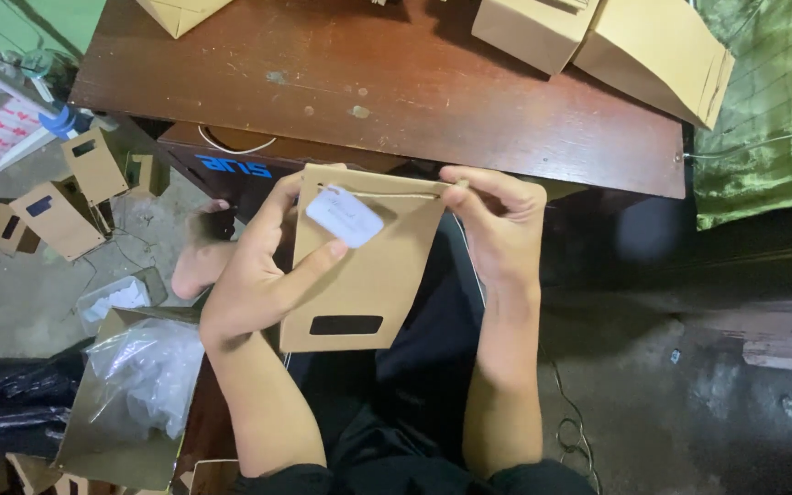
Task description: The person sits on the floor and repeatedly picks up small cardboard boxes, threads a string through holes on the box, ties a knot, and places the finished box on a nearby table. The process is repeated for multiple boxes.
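A flat brown paper bag (370, 284) with a dark oblong window near its bottom is held upright over my lap, below the table edge. My left hand (254, 275) grips its left side, the thumb pressing a small white tag (345, 216) against the bag's face. My right hand (499, 225) pinches the thin string at the bag's top right corner. The string runs along the top edge of the bag.
A dark wooden table (396, 92) lies ahead with several folded brown paper bags (657, 60) at its far edge. On the floor at left lie more brown bags (57, 215), a cardboard box with clear plastic (139, 376) and a bare foot (196, 261).
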